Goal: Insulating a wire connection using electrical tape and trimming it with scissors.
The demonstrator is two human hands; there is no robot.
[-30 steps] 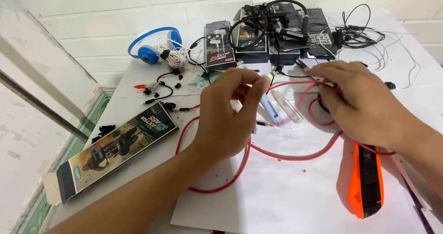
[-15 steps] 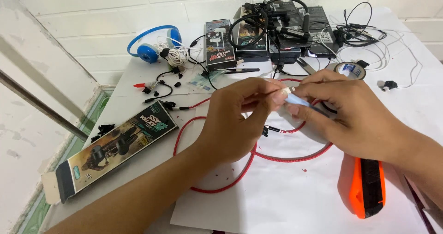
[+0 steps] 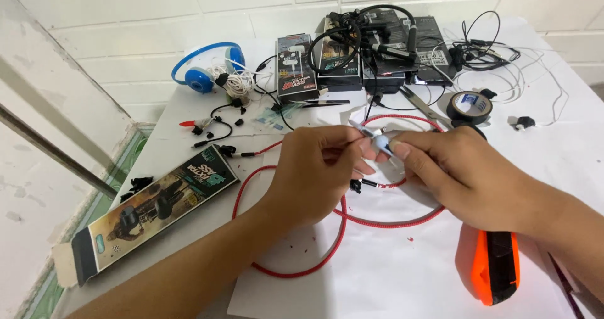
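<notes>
- Orange tool (image 3: 489, 270) is laid on the table (image 3: 390, 281), near the R arm.
- Red cable (image 3: 333, 231) is looped under both hands.
- A small pen (image 3: 372, 138) w/ a blue tip is pinched by L hand (image 3: 318, 174) & R hand (image 3: 456, 171), fingertips together.
- Long box (image 3: 148, 209) is at the left.
- Tape roll (image 3: 470, 107), blue headphones (image 3: 204, 73) & black boxes (image 3: 352, 55) are set at the back.
</notes>
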